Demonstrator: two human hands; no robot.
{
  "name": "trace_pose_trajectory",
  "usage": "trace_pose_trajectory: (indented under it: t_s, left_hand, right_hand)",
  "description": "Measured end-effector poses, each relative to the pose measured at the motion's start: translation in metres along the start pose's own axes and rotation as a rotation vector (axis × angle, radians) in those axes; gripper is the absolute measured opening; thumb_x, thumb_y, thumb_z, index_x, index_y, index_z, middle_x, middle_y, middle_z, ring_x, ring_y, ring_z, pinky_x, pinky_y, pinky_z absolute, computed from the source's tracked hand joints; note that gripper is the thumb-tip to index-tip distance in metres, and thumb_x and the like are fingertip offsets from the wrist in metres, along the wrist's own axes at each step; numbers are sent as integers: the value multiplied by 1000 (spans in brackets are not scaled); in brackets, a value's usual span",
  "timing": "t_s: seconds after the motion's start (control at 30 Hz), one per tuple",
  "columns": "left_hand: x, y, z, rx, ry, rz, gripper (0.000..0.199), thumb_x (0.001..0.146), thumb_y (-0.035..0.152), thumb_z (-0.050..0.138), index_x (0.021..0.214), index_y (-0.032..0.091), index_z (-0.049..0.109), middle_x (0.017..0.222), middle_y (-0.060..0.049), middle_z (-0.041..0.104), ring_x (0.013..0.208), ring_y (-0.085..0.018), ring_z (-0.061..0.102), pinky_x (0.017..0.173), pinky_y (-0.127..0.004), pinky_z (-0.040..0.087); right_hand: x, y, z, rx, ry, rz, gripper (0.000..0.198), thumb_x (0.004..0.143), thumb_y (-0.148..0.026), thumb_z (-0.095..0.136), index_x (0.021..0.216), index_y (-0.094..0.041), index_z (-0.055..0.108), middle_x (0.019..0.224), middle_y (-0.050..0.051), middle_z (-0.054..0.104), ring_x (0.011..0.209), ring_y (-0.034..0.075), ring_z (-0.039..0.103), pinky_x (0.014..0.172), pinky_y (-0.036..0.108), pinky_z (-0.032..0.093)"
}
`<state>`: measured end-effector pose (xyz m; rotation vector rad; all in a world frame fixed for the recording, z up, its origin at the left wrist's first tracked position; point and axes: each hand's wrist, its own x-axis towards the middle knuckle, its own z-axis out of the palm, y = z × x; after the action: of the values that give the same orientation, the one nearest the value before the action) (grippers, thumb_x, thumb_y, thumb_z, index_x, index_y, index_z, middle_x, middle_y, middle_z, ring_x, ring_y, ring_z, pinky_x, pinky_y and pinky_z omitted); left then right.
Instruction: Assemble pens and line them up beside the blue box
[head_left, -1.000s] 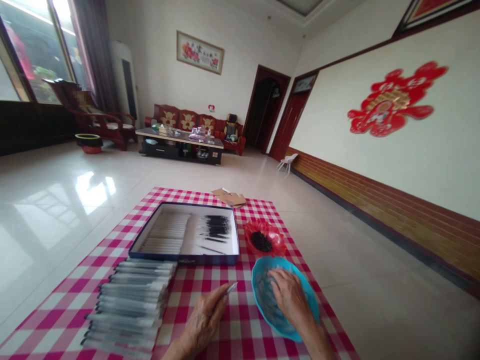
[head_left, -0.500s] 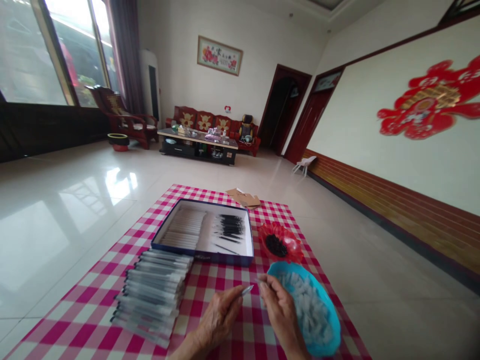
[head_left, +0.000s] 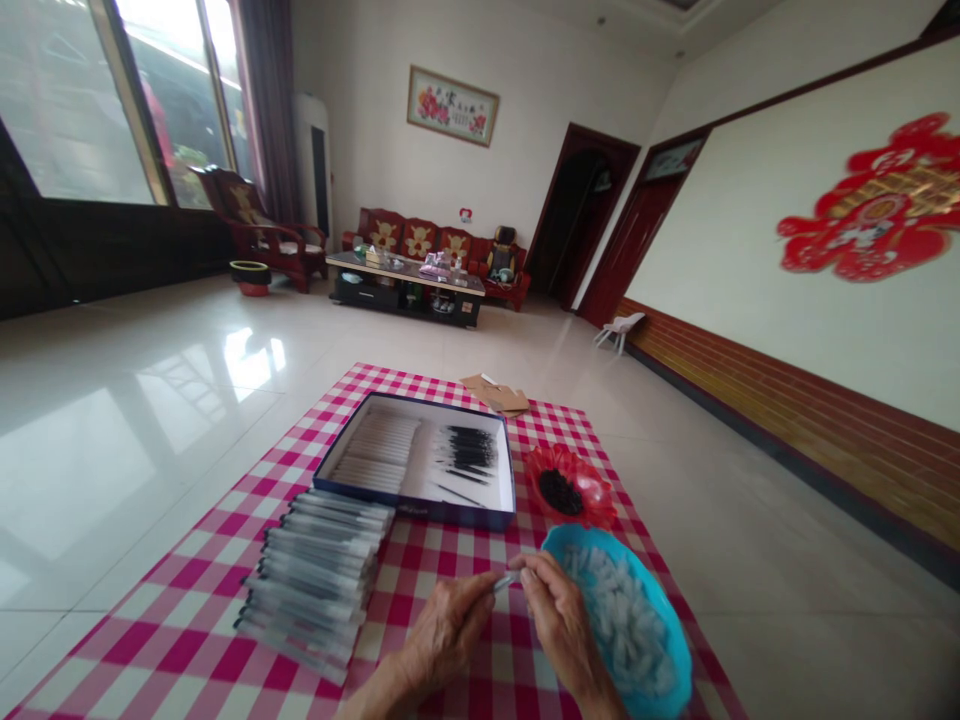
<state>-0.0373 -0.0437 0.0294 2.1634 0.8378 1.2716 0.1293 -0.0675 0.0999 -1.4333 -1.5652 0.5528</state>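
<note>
My left hand [head_left: 454, 615] is closed in a pinch on a clear pen [head_left: 505, 580], its pointed end toward my right hand; most of the barrel is hidden in the fingers. My right hand [head_left: 553, 605] is closed too, its fingertips pinching a small translucent pen cap at the pen's end, largely hidden by the fingers. Beside the right hand stands a blue bowl [head_left: 679, 640] of small translucent caps. To the left lies a stack of clear pens [head_left: 319, 570] with dark ends.
A shallow blue-edged box [head_left: 424, 490] holds clear barrels and black refills [head_left: 469, 450]. Right of it sits a red flower-shaped bowl [head_left: 596, 490] with small black pieces. Brown cardboard [head_left: 499, 395] lies at the far edge of the checked tablecloth [head_left: 420, 560].
My hands have come together: the pen's tip and the cap, apart before, now meet between my fingertips. The view has shifted slightly, so everything sits a little further right.
</note>
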Motion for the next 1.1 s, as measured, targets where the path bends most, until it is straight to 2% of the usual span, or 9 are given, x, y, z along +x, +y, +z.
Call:
trace_pose_trajectory:
  t_s: [0.1,0.17,0.3,0.4,0.5,0.67,0.77,0.93,1.1]
  left_hand:
    - [-1,-1,1,-7,-35,-2,28,95,23,39,118,21,56,83,-3,70,68,-13,63,64,-20,47]
    - [-3,-2,1,-25,-49,-35,29,95,26,39,116,21,58,79,-3,68,67,-13,61,64,-20,45]
    - [0,-3,0,-229,-102,-279,33,94,38,43,104,17,65,64,1,59,56,-11,51,54,-20,38]
    - [6,1,-4,-556,-185,-478,42,90,48,45,89,12,67,53,4,47,46,-7,37,45,-19,28]
    - [11,5,-8,-820,-226,-644,44,85,53,50,87,11,64,48,6,44,39,-5,31,39,-18,22]
    - [11,7,-11,-1061,-291,-839,41,80,55,54,79,14,59,46,6,48,32,-5,26,33,-19,17]
    - [10,5,-10,-1047,-282,-819,43,81,56,54,80,14,59,45,8,44,32,-5,24,33,-19,16]
    - [10,0,-1,-834,-215,-667,48,81,60,51,75,13,59,43,8,40,35,-5,27,36,-19,18]
    - [7,-1,6,-584,-133,-530,51,88,58,42,65,14,54,46,6,39,41,-6,30,41,-20,22]
  right_hand:
    - [5,1,-6,-39,-182,-25,26,92,-32,44,94,-21,67,86,4,64,82,18,61,74,27,47]
    - [7,1,-8,-53,-225,-28,23,91,-32,46,94,-21,66,88,4,65,85,20,61,77,28,47]
    - [8,2,-4,33,-205,83,25,89,-40,51,98,-20,64,91,6,68,84,22,63,76,31,48]
    - [4,3,8,258,-183,191,34,89,-44,51,111,-21,62,103,9,69,96,24,63,86,35,48]
    - [0,6,22,545,-127,279,39,88,-45,53,119,-22,59,111,9,68,99,23,62,90,36,47]
    - [-4,13,41,924,-40,401,37,81,-41,65,113,-23,63,97,7,71,76,18,64,69,30,51]
    - [-4,16,45,975,-9,430,33,80,-38,68,109,-22,64,90,6,72,74,17,64,64,28,50]
    - [-5,21,46,896,28,437,32,79,-39,69,104,-19,66,90,7,71,74,17,64,66,29,51]
    - [-6,21,52,867,76,466,37,75,-41,72,104,-18,66,91,8,72,80,21,66,70,33,53]
